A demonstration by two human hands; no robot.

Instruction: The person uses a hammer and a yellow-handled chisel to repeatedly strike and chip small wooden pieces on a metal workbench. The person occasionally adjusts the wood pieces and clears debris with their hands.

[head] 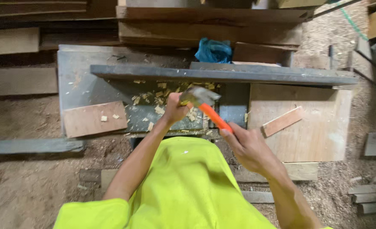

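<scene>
A small reddish board point(95, 119) is lying flat at the left end of the grey metal machine bed point(79, 78), scattered with pale wood chips point(159, 94). Just to its right, the person's left hand point(175, 108) is curling shut around something small at the middle of the bed; what it is gripping cannot be told, since the fingers and the hammer head are covering it. The hammer point(205, 106) is sitting directly beside that hand, its blurred steel head nearly touching the left knuckles, its orange handle running down and to the right. The right hand point(247, 146) is closing round the lower end of that handle, fingers wrapped and pressed together. So the hammer's long axis is lying on a diagonal between the two hands, head toward the left hand, grip toward the right, with the left hand nearer the striking point. Further right, a narrow wooden strip point(282, 121) is resting at a slant on a pale plywood sheet point(319, 135). A blue plastic bag point(214, 51) is sitting behind the bed's dark rail point(222, 75).
</scene>
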